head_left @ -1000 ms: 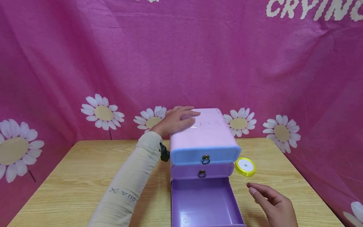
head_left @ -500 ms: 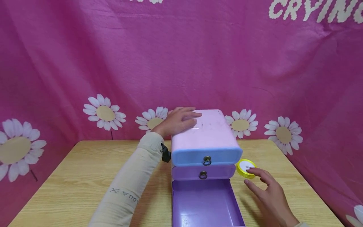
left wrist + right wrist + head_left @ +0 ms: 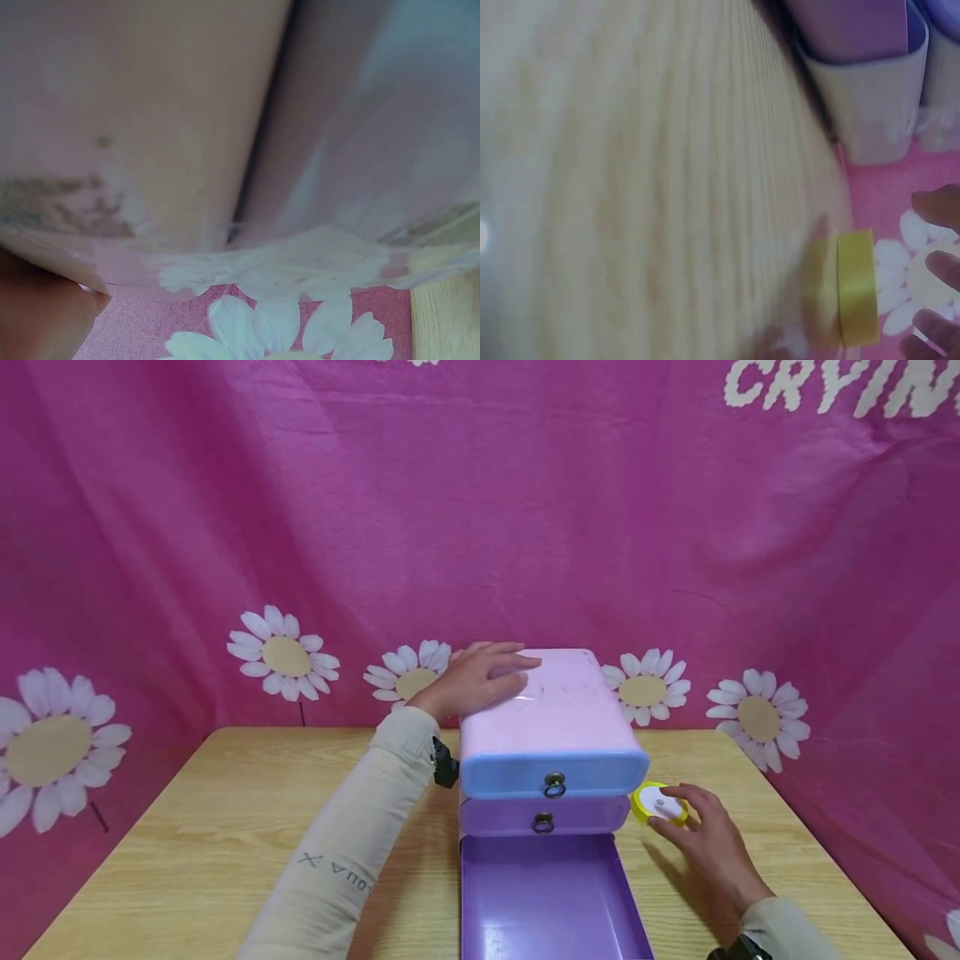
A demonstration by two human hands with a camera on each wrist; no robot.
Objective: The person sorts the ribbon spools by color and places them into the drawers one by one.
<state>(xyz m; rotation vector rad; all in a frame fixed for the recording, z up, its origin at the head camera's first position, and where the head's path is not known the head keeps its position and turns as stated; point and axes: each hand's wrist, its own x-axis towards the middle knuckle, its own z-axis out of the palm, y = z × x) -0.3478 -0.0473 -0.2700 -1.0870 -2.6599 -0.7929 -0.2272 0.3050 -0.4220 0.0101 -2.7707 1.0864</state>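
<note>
My left hand [image 3: 480, 678] rests with its fingers stretched out on the pink top of a small drawer unit [image 3: 558, 714]. The unit's bottom drawer [image 3: 551, 893] is pulled out, its purple inside bare; the blue top drawer and purple middle drawer are in. To the right of the unit, a yellow ribbon spool [image 3: 654, 800] with a white face lies on the table. My right hand [image 3: 712, 843] hovers at it, thumb and fingers spread over its near side. In the right wrist view, the fingertips [image 3: 939, 330] appear apart from the spool [image 3: 857, 289].
The light wooden table [image 3: 292, 835] ends at a pink cloth backdrop [image 3: 420, 510] printed with daisies. Ring pulls [image 3: 555, 785] hang on the upper drawer fronts. The left wrist view is mostly filled by the unit's blurred side [image 3: 150, 135].
My right hand has moved forward and left to the ribbon spool, its fingers spreading. The left hand stays on the unit. The whole view has shifted slightly.
</note>
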